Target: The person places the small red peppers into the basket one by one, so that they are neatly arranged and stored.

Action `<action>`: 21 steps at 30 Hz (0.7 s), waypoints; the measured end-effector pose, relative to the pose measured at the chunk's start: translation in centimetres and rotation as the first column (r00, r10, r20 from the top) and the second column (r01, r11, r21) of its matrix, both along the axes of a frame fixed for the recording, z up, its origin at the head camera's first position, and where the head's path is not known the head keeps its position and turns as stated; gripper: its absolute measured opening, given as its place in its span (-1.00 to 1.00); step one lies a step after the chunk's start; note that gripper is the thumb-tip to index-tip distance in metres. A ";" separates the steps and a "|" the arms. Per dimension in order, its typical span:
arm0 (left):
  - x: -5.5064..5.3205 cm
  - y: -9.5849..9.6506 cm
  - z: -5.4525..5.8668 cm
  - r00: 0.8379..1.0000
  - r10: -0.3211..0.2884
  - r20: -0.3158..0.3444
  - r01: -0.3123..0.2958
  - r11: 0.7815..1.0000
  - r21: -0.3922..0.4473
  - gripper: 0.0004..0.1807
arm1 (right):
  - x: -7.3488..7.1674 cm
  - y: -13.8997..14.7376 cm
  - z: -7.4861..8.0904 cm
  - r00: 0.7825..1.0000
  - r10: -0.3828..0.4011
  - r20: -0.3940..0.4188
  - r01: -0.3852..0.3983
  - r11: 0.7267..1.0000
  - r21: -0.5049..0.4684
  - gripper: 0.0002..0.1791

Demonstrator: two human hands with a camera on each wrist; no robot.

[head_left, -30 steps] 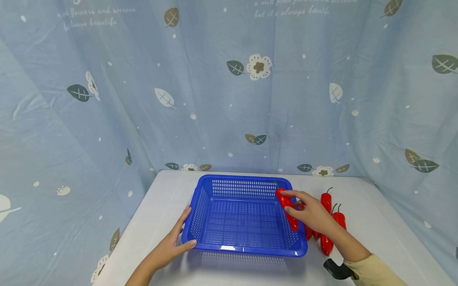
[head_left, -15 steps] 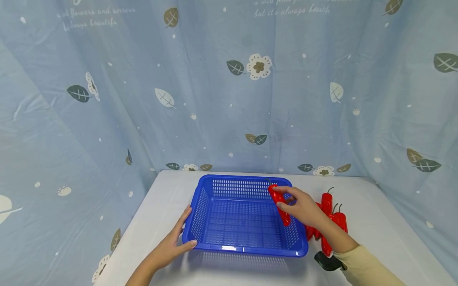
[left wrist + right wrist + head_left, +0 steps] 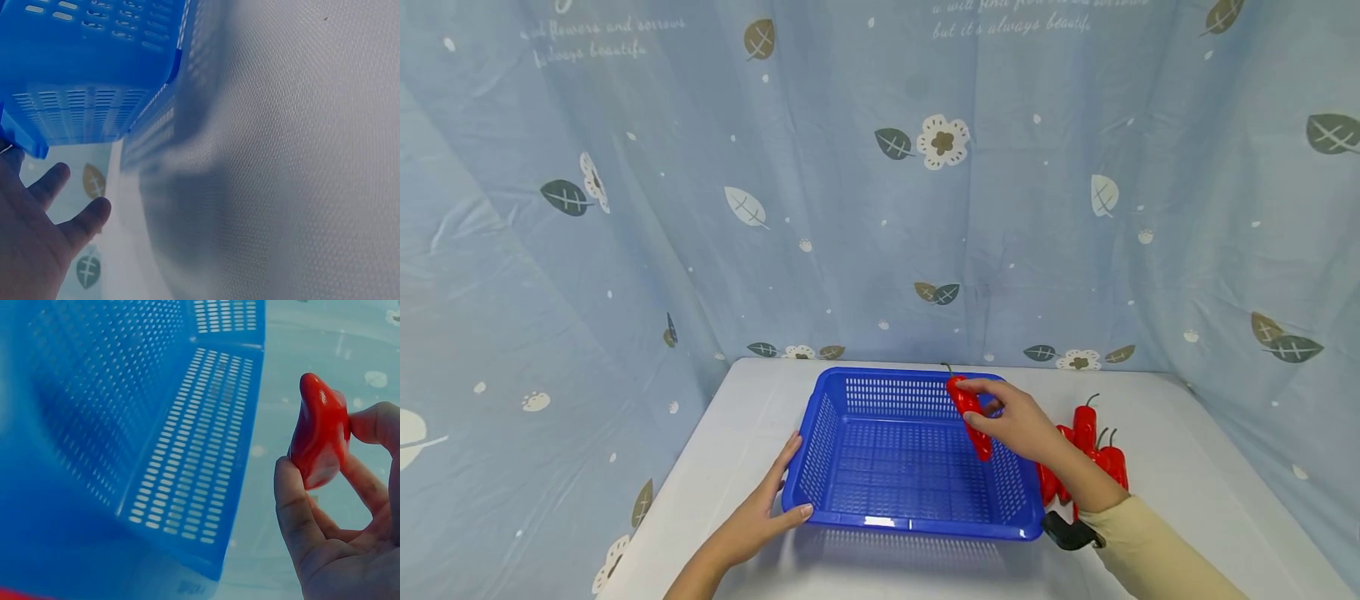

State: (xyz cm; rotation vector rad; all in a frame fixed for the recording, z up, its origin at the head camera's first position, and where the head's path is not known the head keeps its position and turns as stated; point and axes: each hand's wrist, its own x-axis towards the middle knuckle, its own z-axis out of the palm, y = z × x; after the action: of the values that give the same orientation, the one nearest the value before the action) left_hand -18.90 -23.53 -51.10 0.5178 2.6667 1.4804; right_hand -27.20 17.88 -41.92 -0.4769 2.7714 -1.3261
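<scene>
A blue plastic basket with slotted walls stands on the white table. My left hand rests on its left side, thumb on the near corner of the rim. In the left wrist view the fingers are fairly straight and spread beside the basket. My right hand pinches a red chili pepper over the basket's right part, its green stem toward the far rim. The right wrist view shows the pepper between thumb and fingers, apart from the basket wall.
Several more red chili peppers lie in a heap right of the basket, partly hidden by the right forearm. A black strap-like piece is at the right wrist. A blue patterned curtain hangs behind and at both sides of the table.
My right hand has carried the red chili pepper leftward and toward the far side, from the basket's right rim to over its inside. The left hand and basket have stayed practically still.
</scene>
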 end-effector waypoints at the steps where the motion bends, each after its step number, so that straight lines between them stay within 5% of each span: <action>1: 0.0 0.0 0.0 1.000 -0.001 -0.001 0.001 1.000 0.001 0.03 | 0.0 -0.2 0.1 1.000 0.002 -0.001 -0.002 1.000 -0.002 -0.42; 11: 0.1 0.0 0.1 1.000 0.000 0.005 0.000 1.000 0.006 0.02 | -0.6 -1.3 0.8 0.998 0.057 -0.017 -0.058 0.997 -0.050 -0.45; 21: 0.1 0.0 -0.1 1.000 -0.011 0.010 0.011 1.000 0.027 0.02 | -1.4 -2.7 -0.2 0.993 0.114 0.003 -0.114 0.993 -0.028 -0.46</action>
State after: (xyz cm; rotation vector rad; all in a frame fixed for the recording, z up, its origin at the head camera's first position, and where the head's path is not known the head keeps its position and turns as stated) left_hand -18.78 -23.52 -51.21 0.5242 2.6358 1.5141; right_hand -28.56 15.17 -42.12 -0.6224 2.6803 -1.3398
